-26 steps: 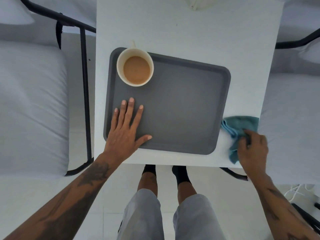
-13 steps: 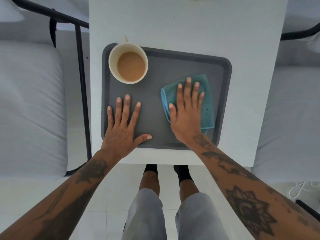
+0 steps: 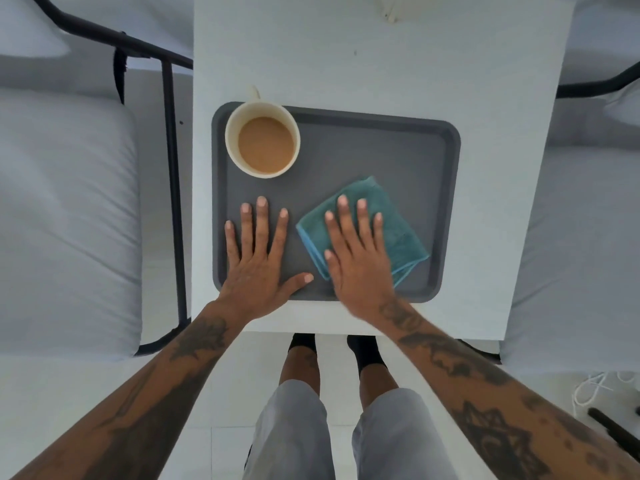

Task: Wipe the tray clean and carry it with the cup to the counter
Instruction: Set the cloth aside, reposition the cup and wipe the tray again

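Nearest the camera: grey shorts (image 3: 391,441) and black socks (image 3: 363,351) on a white floor (image 3: 225,393), two tattooed forearms reaching forward. Left hand (image 3: 258,258) lies flat, palm down, fingers spread, on the near-left part of the dark grey tray (image 3: 398,150); grip fully open, holding nothing, just pressing on the tray floor, heel of the palm over the near rim. Right hand (image 3: 360,261) also flat and open, palm down on a folded teal microfibre cloth (image 3: 398,233), fingers splayed; it presses the cloth, doesn't clutch it. Cloth sits on the tray's near-centre, tilted, right corner sticking out past the hand. Hands are just beside each other, left thumb nearly at the cloth edge. Tray sits on a white bench (image 3: 381,64), near rim close to the bench's near edge. Cream mug (image 3: 262,138) of milky coffee stands upright in the tray's far-left corner, handle pointing away. Grey beds (image 3: 62,209) with black frames flank the bench.
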Demonstrator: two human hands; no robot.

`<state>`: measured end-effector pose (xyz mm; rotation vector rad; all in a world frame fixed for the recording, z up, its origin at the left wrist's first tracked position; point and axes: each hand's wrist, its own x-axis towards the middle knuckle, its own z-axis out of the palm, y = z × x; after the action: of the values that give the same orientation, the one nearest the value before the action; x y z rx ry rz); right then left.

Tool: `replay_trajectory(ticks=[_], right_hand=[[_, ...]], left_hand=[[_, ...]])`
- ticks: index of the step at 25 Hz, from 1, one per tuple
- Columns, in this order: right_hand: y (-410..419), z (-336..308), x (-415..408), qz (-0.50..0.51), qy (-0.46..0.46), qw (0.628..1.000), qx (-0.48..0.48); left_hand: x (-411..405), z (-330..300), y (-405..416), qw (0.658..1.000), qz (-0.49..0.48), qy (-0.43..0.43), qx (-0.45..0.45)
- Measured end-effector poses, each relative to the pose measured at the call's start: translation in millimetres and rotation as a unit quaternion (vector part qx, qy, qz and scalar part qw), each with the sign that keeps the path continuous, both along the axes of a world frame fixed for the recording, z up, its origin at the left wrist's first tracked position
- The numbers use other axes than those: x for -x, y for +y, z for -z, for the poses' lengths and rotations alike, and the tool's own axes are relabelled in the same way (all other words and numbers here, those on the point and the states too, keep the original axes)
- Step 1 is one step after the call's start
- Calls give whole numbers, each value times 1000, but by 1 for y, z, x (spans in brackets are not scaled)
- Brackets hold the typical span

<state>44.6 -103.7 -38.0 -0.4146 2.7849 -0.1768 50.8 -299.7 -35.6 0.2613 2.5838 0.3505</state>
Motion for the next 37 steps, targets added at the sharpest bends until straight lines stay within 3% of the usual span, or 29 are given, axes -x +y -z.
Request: replay_trajectory(ticks=[3,6,8,12,15,25,29,32,34,35,36,37], right_hand=[[-16,-3,-6,-50,-19,998,17],[-53,-3,1,-185,-27,982,34],[-82,-3,-3,-240,-48,969,31],[-98,-3,-8,-256,-49,965,22],[-70,-4,-7,-258,-33,964,59],[105,-36,-61,-148,-79,985,-39],[121,-40,-63,-84,-99,992,2],[111,-53,-50,21,-87,987,130],[113,-81,-36,206,-116,935,263],[117,-97,-31,330,-175,865,335],[124,-114,-27,428,-257,753,429],[134,-128,-27,483,-321,630,517]], left_hand=[[12,-15,-23,989,-35,-57,-134],[34,-25,-47,971,-72,-99,-205],[50,-27,-48,978,-66,-100,-168],[49,-34,-34,994,-10,-21,-111],[41,-29,-25,997,0,-64,-48],[42,-35,-18,991,41,-125,30],[49,-40,-10,982,54,-168,61],[43,-48,0,991,5,-130,42],[30,-62,19,992,-109,-43,-56],[24,-75,36,971,-190,-60,-135],[18,-91,58,923,-279,-138,-227],[12,-110,82,840,-354,-252,-325]])
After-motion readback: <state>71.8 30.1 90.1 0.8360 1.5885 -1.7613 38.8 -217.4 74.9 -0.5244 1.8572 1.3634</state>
